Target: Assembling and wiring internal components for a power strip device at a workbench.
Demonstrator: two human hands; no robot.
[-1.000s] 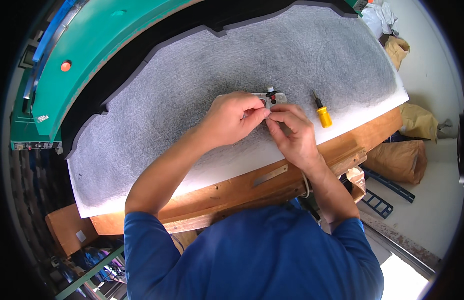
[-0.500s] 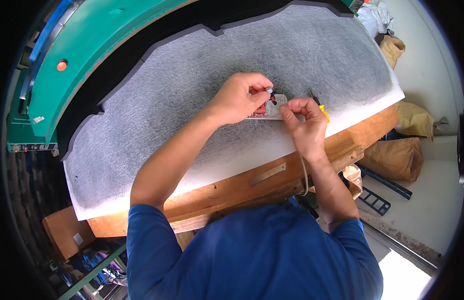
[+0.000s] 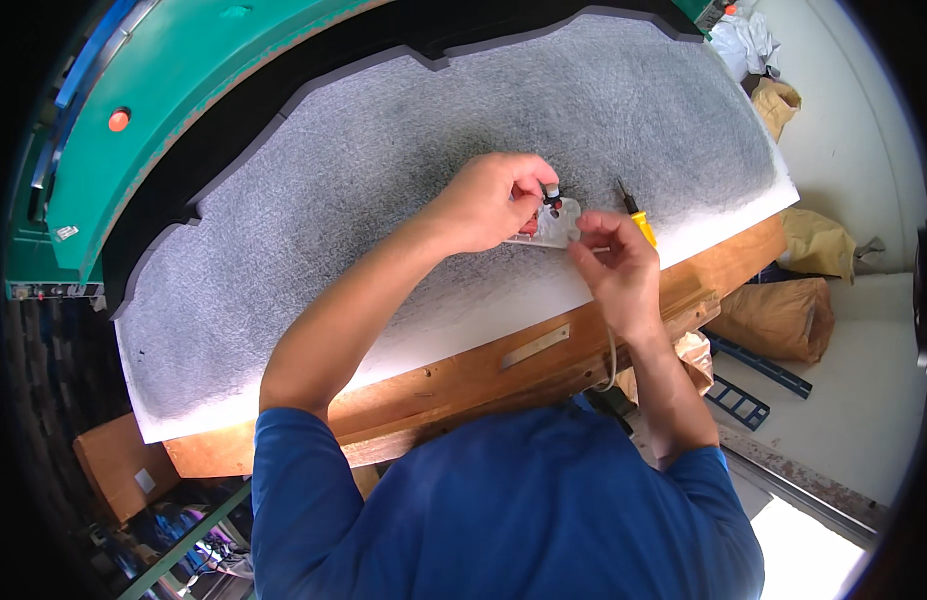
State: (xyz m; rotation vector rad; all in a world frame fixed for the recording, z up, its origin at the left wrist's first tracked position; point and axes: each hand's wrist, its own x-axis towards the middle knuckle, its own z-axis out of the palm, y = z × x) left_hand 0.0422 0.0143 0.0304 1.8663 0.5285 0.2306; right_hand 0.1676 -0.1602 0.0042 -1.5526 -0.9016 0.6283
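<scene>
My left hand (image 3: 491, 203) is closed, its thumb and fingertips around a small black part with a pale end (image 3: 552, 192). Right below that part lies a small, pale, see-through plastic tray or plate (image 3: 551, 236). Red pieces (image 3: 528, 227) show on it, partly covered by my left fingers. At the right end of the plate is my right hand (image 3: 617, 262), fingers curled, with a gap between thumb and forefinger. I see nothing held there. Just beyond my right hand a yellow-handled tool with a thin dark shaft (image 3: 639, 224) lies on the speckled grey sheet (image 3: 383, 180).
The sheet lies on a wooden bench (image 3: 453, 385) with a metal strip (image 3: 536, 346) on its front edge. A pale cable (image 3: 612, 365) hangs beside my right wrist. Green machinery (image 3: 153, 130) with an orange button curves along the far left. Brown paper bags (image 3: 778, 318) stand at right.
The small black part and my left hand have shifted slightly right and down. My right thumb and forefinger have parted. The whole view has drifted a little left.
</scene>
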